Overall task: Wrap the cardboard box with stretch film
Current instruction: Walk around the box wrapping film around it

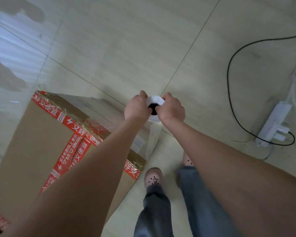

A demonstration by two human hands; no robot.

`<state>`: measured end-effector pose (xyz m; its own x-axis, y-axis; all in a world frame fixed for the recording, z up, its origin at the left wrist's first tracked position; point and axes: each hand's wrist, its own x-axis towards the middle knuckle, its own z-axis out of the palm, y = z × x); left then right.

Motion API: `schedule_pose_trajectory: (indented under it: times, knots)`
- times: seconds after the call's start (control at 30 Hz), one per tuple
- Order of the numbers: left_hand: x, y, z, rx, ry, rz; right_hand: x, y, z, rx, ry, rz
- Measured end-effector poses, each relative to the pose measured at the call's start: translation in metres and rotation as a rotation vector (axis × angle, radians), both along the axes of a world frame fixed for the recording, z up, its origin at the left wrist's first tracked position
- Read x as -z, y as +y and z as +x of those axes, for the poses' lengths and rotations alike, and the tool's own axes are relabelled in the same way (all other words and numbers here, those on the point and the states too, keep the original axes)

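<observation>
A large cardboard box (32,142) with red printed tape stands on the floor at the lower left. I hold a white stretch film roll (155,100) upright over the floor just right of the box. My left hand (136,106) grips its left side and my right hand (172,108) grips its right side, thumbs at the dark core. A clear strip of film (152,141) runs down from the roll to the box's near right corner. The box's right face looks glossy with film.
A white power strip (273,124) with plugs lies on the tiled floor at the right, and a black cable (229,69) loops from it. My feet in pink clogs (153,177) stand beside the box's corner.
</observation>
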<state>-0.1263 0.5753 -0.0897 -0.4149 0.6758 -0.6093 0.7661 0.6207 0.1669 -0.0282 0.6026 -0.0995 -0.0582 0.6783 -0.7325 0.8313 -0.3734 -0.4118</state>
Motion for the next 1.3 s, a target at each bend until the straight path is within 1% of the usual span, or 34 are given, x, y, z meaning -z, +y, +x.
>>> schedule_pose_trajectory:
  times: [0.07, 0.2, 0.3, 0.4, 0.47, 0.53, 0.63, 0.7, 0.9, 0.97, 1.03, 1.1, 1.13, 1.2, 1.3]
  knots:
    - [0.003, 0.003, 0.006, 0.173, 0.043, 0.011, 0.000, -0.001, 0.000, -0.018, 0.014, -0.001]
    - [0.004, 0.011, 0.011, 0.408, 0.132, 0.028, 0.000, 0.001, 0.000, -0.006, 0.036, 0.001]
    - [0.004, 0.018, 0.007, 0.514, 0.156, 0.045, -0.002, 0.007, -0.004, -0.037, 0.027, 0.023]
    - [0.005, 0.030, 0.000, 0.540, 0.145, 0.012, -0.002, 0.018, -0.009, -0.102, -0.001, 0.020]
    - [0.005, 0.039, -0.004, 0.523, 0.122, -0.008, -0.003, 0.025, -0.012, -0.155, -0.023, 0.037]
    - [0.004, 0.043, -0.012, 0.441, 0.083, -0.019, -0.004, 0.032, -0.018, -0.216, -0.041, 0.075]
    - [0.005, 0.042, -0.031, 0.195, 0.039, -0.008, -0.005, 0.042, -0.037, -0.299, -0.049, 0.149]
    - [0.006, 0.040, -0.045, 0.015, 0.009, 0.003, -0.005, 0.048, -0.052, -0.314, -0.046, 0.167]
    - [0.009, 0.035, -0.094, -0.479, -0.037, 0.005, -0.002, 0.055, -0.092, -0.204, -0.020, -0.033]
    - [0.012, 0.033, -0.110, -0.605, -0.061, 0.026, -0.002, 0.057, -0.112, -0.181, 0.017, -0.038]
    - [0.012, 0.032, -0.126, -0.685, -0.089, 0.026, -0.002, 0.062, -0.133, -0.174, 0.035, -0.027]
    - [0.010, 0.031, -0.142, -0.672, -0.124, -0.003, -0.002, 0.066, -0.149, -0.197, 0.018, -0.025]
    - [0.009, 0.031, -0.148, -0.624, -0.126, -0.026, -0.002, 0.068, -0.154, -0.212, 0.007, -0.027]
    - [0.004, 0.034, -0.155, -0.469, -0.095, -0.067, -0.002, 0.068, -0.158, -0.246, -0.008, -0.030]
    - [0.000, 0.043, -0.155, -0.156, -0.018, -0.063, -0.003, 0.065, -0.160, -0.282, -0.010, -0.020]
